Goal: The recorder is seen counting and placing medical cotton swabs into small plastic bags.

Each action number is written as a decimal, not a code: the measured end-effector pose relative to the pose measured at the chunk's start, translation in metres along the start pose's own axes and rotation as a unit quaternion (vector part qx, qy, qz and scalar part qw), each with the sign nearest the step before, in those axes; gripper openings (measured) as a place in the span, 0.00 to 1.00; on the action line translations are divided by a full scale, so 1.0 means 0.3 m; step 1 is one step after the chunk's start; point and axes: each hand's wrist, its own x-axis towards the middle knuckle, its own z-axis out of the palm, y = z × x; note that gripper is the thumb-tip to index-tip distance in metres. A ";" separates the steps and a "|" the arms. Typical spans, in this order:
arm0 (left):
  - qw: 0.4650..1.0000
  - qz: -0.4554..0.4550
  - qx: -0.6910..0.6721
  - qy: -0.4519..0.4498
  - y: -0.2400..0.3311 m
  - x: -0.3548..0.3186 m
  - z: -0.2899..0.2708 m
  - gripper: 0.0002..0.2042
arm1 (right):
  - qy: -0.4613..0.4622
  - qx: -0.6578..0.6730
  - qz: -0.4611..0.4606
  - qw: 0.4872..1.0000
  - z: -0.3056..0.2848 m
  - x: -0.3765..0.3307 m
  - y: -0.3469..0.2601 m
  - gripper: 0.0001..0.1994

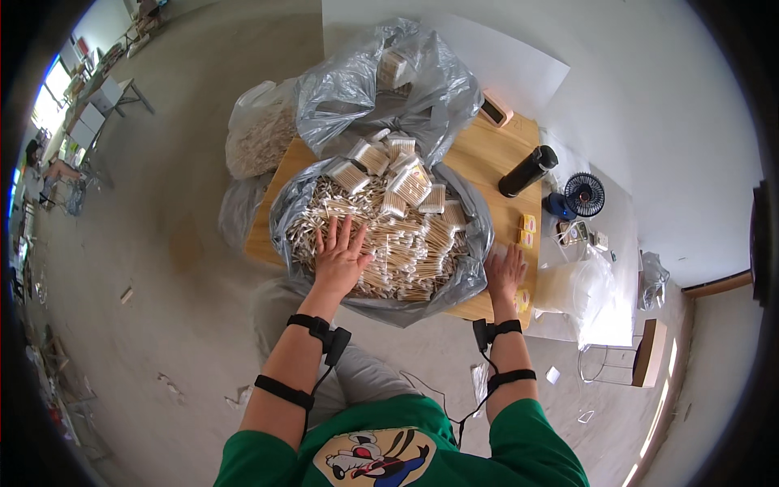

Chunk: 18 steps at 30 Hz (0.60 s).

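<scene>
A heap of loose cotton swabs (pixel 398 256) fills a grey plastic bag (pixel 479 219) whose mouth is spread wide on the wooden table. My left hand (pixel 339 261) lies on the heap's left part with its fingers spread, gripping nothing. Several clear packs of cotton swabs (pixel 411 185) rest on the far side of the heap. Outside the bag's right edge, my right hand (pixel 505 274) is over the table with fingers stretched out and nothing in it. Small yellow packets (pixel 527 223) lie just beyond it, and another yellow piece (pixel 522 300) is partly hidden beside that wrist.
Behind the heap stands a second grey bag (pixel 341 105) with packs inside. A black flask (pixel 527 170), a phone-like device (pixel 493 110) and a small fan (pixel 584 194) are to the right. A translucent bag of swabs (pixel 264 134) sits left of the wooden table (pixel 466 162). A stool (pixel 647 354) stands lower right.
</scene>
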 end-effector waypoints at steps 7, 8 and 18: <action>0.999 0.010 0.015 -0.033 0.021 0.009 0.014 0.31 | 0.159 0.198 -0.181 0.950 -0.233 0.040 -0.367 0.17; 0.999 0.007 0.011 -0.039 0.018 0.004 0.010 0.30 | 0.111 0.206 -0.209 0.949 -0.252 0.045 -0.443 0.17; 0.999 0.018 0.020 -0.025 0.021 0.023 0.029 0.30 | -0.017 0.117 -0.265 0.957 -0.125 0.172 -0.796 0.20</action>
